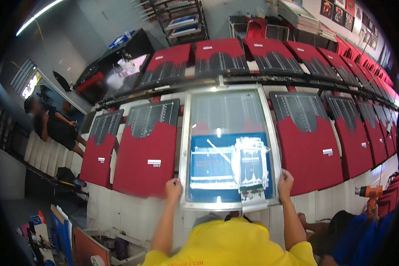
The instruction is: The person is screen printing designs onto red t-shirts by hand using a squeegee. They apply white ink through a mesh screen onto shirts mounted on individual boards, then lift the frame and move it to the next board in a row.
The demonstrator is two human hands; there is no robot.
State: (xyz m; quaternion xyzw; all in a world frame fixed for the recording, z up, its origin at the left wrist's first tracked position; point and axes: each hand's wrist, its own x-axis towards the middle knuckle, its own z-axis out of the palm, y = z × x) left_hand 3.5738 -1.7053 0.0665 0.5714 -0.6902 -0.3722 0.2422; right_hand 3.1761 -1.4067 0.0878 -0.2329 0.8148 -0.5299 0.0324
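A silver-edged screen printing frame lies in front of me over the row of boards. My left hand is closed on its near left edge, and my right hand grips the right edge near the corner. Blue stencil covers the lower half of the mesh. White ink is smeared in bands and a thick patch on the right. A squeegee rests on the near right part, its pale handle side overlapping the near rim. What lies directly under the blue part is hidden.
Red shirts on dark boards stand either side, such as one at left and one at right. More red shirts line the far row. A person stands far left. At right, another person's hand holds an orange heat gun.
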